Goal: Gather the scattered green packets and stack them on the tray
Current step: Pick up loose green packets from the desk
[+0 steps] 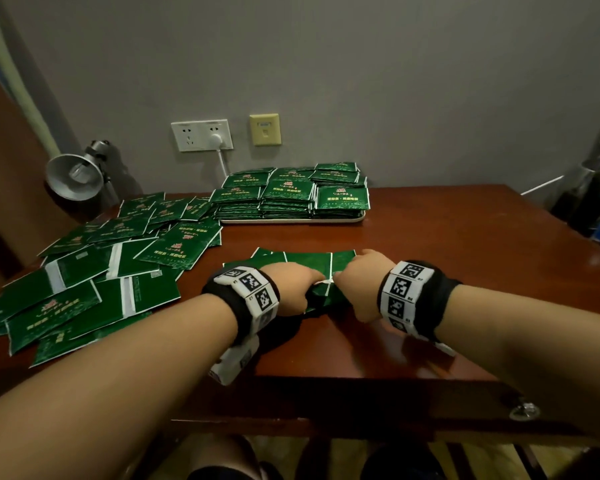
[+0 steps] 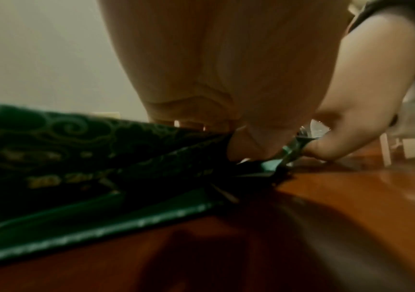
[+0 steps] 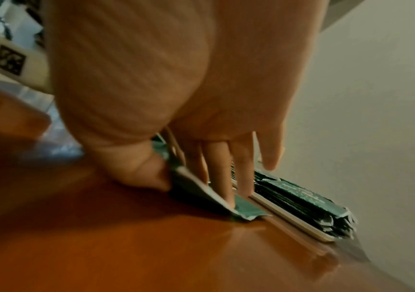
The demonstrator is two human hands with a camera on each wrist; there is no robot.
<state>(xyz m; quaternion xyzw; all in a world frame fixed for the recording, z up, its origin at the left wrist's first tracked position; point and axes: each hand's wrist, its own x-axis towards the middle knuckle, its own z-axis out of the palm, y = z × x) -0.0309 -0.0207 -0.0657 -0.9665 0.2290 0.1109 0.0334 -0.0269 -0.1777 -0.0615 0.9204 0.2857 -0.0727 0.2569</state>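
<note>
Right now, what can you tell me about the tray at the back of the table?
The tray is a flat, pale, low-rimmed slab with rounded corners, maybe plastic. It lies flat on the brown table near the back wall, below the sockets. Green packets fill it in neat stacks, two rows deep, hiding all but its front rim. Neither hand touches it; both are nearer the front edge, holding a bundle of packets.

Loose green packets scattered table-left; small bunch table-centre; neat stacks fill white tray at back.
</note>
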